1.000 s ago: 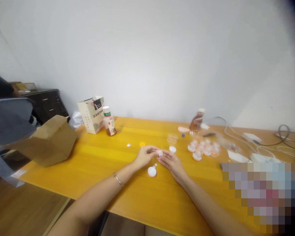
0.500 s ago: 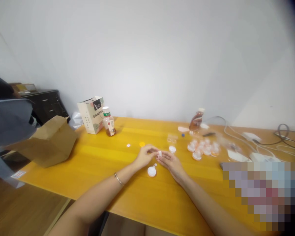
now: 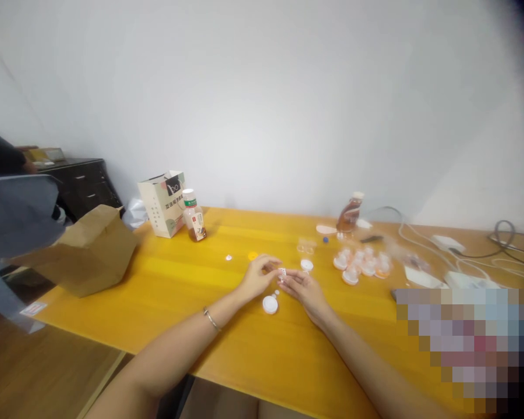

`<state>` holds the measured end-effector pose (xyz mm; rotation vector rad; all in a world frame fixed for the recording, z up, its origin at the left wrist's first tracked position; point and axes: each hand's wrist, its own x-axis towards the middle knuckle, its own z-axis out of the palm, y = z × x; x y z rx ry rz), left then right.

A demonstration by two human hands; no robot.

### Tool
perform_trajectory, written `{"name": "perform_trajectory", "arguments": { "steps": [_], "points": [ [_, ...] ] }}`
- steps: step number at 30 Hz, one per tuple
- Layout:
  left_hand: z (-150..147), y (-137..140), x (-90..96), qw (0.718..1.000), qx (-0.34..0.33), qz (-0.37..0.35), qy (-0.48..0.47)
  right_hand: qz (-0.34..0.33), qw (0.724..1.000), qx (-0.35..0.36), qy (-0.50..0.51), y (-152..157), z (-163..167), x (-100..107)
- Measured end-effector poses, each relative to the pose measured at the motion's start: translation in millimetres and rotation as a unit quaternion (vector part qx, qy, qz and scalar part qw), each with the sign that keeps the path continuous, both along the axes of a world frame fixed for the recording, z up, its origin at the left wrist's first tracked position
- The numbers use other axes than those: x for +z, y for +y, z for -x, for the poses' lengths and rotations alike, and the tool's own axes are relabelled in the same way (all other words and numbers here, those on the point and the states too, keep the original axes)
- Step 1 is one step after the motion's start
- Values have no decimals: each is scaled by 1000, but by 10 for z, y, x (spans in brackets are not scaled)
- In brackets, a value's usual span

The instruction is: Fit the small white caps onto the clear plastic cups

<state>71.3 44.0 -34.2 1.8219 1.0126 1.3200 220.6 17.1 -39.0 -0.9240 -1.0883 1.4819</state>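
Between the fingertips of both hands, above the middle of the table, is a small white piece with dark spots [image 3: 282, 274]; its exact kind is too small to tell. My left hand [image 3: 258, 277] pinches it from the left, thumb and fingers closed. From the right, my right hand [image 3: 305, 293] grips the same piece with closed fingertips. Just below lies a round white lid [image 3: 270, 304], with a tiny white part [image 3: 276, 293] beside it. A white round cap [image 3: 306, 265] sits behind my right hand, and a yellow disc [image 3: 252, 256] behind my left.
Clear domed containers [image 3: 361, 264] cluster at the right near a brown bottle [image 3: 350, 215], a blue cap [image 3: 325, 240] and white cables [image 3: 423, 238]. A labelled bottle [image 3: 195, 218], a paper bag [image 3: 162, 206] and a brown bag [image 3: 98, 253] stand left. A person stands far left.
The spotted white piece has turned slightly between my fingertips and shows more of its face. Both hands stay in nearly the same place.
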Motion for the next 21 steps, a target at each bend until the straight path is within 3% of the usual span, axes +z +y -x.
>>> {"name": "perform_trajectory", "arguments": {
  "steps": [5,16,21],
  "points": [
    [-10,8,-21,998,-33,49,-1,-3,1000,-8,-12,-7,6,4],
    [-37,-8,-11,998,-45,47,3,-31,998,-55,-25,10,12,-23],
    [77,-33,105,996,-69,45,40,-55,995,-35,-79,7,15,5]
  ]
}}
